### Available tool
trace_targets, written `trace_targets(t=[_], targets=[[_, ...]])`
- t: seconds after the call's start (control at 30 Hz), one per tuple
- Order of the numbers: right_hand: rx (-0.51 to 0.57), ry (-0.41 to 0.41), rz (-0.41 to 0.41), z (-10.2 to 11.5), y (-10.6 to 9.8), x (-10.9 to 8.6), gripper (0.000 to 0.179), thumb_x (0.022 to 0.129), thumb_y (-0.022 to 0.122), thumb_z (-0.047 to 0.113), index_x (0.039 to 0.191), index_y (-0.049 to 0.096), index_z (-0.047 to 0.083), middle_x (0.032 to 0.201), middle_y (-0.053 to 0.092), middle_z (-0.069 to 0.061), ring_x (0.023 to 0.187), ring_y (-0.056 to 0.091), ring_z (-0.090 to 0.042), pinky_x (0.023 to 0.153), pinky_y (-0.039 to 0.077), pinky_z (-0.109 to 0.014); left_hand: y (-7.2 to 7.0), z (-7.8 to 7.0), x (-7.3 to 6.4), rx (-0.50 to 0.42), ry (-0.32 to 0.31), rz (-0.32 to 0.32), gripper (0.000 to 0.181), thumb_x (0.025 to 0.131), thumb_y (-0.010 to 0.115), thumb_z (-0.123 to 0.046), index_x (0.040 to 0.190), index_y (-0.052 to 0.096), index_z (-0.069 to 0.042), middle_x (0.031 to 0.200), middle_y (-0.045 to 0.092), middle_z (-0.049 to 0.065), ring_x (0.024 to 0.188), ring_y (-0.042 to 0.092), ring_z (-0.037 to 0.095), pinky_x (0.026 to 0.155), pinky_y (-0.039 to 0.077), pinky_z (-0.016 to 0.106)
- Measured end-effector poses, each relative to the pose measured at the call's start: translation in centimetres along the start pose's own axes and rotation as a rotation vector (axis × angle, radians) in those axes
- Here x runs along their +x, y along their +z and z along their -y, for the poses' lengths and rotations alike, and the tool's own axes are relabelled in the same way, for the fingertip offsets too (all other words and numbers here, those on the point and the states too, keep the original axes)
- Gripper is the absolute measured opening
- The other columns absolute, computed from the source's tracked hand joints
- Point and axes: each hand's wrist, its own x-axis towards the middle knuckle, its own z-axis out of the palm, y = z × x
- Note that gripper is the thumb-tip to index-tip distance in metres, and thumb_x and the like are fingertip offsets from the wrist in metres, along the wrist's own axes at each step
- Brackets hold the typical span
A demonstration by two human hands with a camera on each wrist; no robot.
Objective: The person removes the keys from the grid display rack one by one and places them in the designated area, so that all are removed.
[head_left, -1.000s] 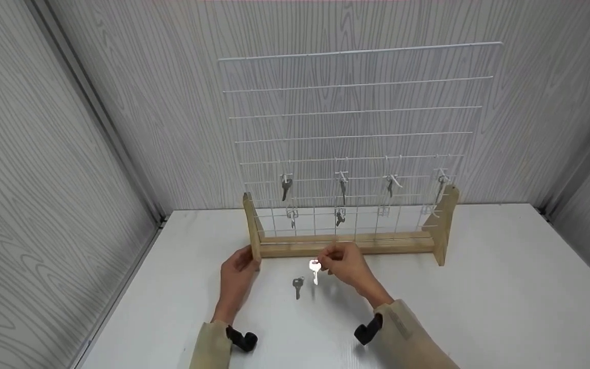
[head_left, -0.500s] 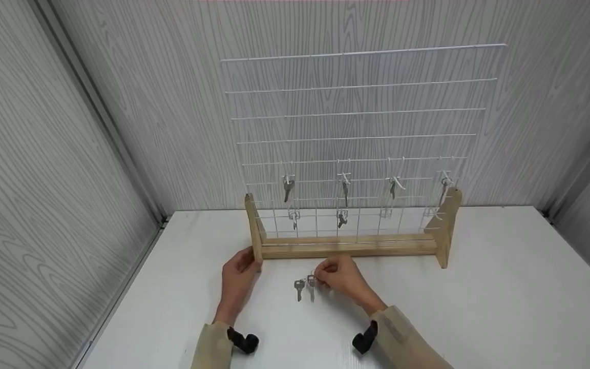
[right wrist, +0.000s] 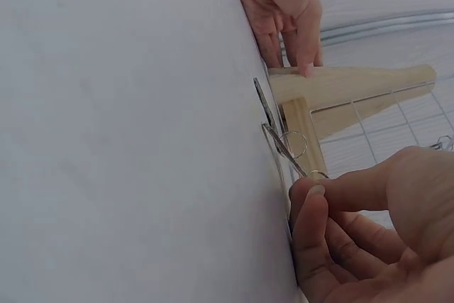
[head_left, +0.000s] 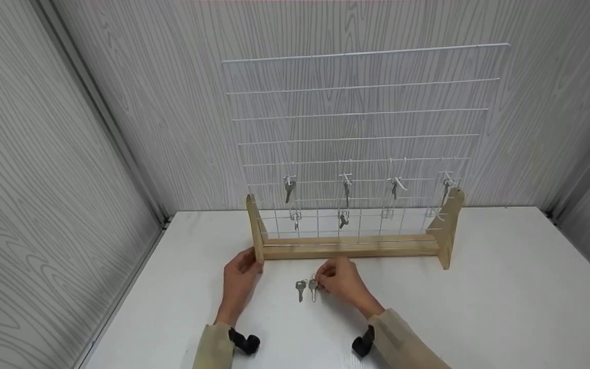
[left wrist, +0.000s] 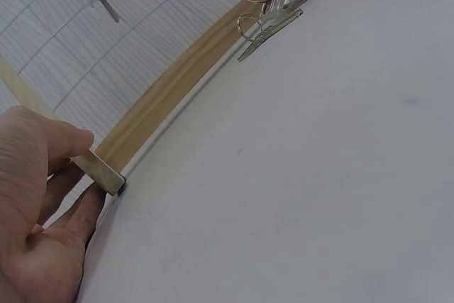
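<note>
My right hand (head_left: 344, 281) pinches a small ring at the head of a silver key (head_left: 313, 291), whose blade hangs down near the white table. Left of it, a second silver key (head_left: 300, 291) with its own ring lies on the table. In the right wrist view, thumb and forefinger meet at the held key's ring (right wrist: 318, 174). My left hand (head_left: 240, 281) grips the near foot of the wooden stand's left end piece (left wrist: 101, 172), thumb on one side and fingers on the other. The stand carries a white wire grid (head_left: 361, 123).
Several keys hang on hooks of the grid, among them an upper left key (head_left: 289, 190) and a lower middle key (head_left: 344, 221). The stand's right end piece (head_left: 447, 228) rises at the right. A grey wood-patterned wall (head_left: 121, 102) stands behind.
My right hand has come down and slightly toward me, bringing the held key from above the table to beside the other key. My left hand keeps its grip on the stand.
</note>
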Motion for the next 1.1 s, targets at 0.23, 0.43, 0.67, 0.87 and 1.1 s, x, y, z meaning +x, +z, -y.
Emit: trace_targets(t=[0.23, 0.43, 0.67, 0.87, 1.1], targets=[[-0.09, -0.036, -0.012, 0.2, -0.1, -0.1, 0.005, 0.097, 0.075, 0.002, 0.094, 0.08, 0.004, 0.082, 0.074, -0.003, 0.071, 0.067, -0.012, 0.06, 0.058, -0.025, 0.1, 0.0, -0.1, 0.013, 0.002, -0.004, 0.045, 0.104, 0.068, -0.01, 0.148, 0.062, -0.008, 0.147, 0.065, 0.016, 0.136, 0.063, 0.032, 0.11, 0.058, 0.041], [-0.131, -0.064, -0.026, 0.2, -0.1, -0.2, 0.007, 0.097, 0.076, 0.002, 0.094, 0.082, 0.004, 0.082, 0.075, -0.002, 0.071, 0.066, -0.011, 0.06, 0.057, -0.024, 0.1, 0.0, -0.1, 0.009, -0.004, -0.003, 0.045, 0.103, 0.069, -0.011, 0.147, 0.062, -0.008, 0.146, 0.066, 0.015, 0.136, 0.063, 0.031, 0.108, 0.059, 0.039], [-0.113, -0.086, -0.015, 0.0, -0.2, -0.2, 0.008, 0.097, 0.073, 0.002, 0.097, 0.082, 0.001, 0.084, 0.076, -0.004, 0.072, 0.068, -0.011, 0.06, 0.057, -0.023, -0.1, 0.0, -0.1, -0.034, 0.043, 0.01, 0.045, 0.102, 0.069, -0.009, 0.146, 0.062, -0.004, 0.146, 0.065, 0.018, 0.138, 0.061, 0.035, 0.109, 0.057, 0.036], [-0.105, -0.078, -0.014, 0.3, -0.5, -0.2, 0.008, 0.097, 0.075, 0.004, 0.1, 0.081, 0.0, 0.087, 0.076, -0.006, 0.073, 0.069, -0.013, 0.06, 0.059, -0.025, 0.0, 0.0, -0.1, -0.041, 0.047, 0.009, 0.045, 0.103, 0.069, -0.009, 0.147, 0.061, -0.002, 0.147, 0.064, 0.02, 0.138, 0.061, 0.036, 0.109, 0.057, 0.037], [-0.064, -0.095, -0.048, 1.4, -1.8, -0.2, 0.009, 0.098, 0.076, 0.006, 0.103, 0.081, 0.001, 0.087, 0.078, -0.007, 0.077, 0.072, -0.015, 0.066, 0.062, -0.026, 0.0, -0.1, -0.2, -0.039, 0.041, 0.008, 0.044, 0.102, 0.069, -0.007, 0.146, 0.063, -0.005, 0.145, 0.066, 0.017, 0.137, 0.063, 0.034, 0.106, 0.059, 0.033]])
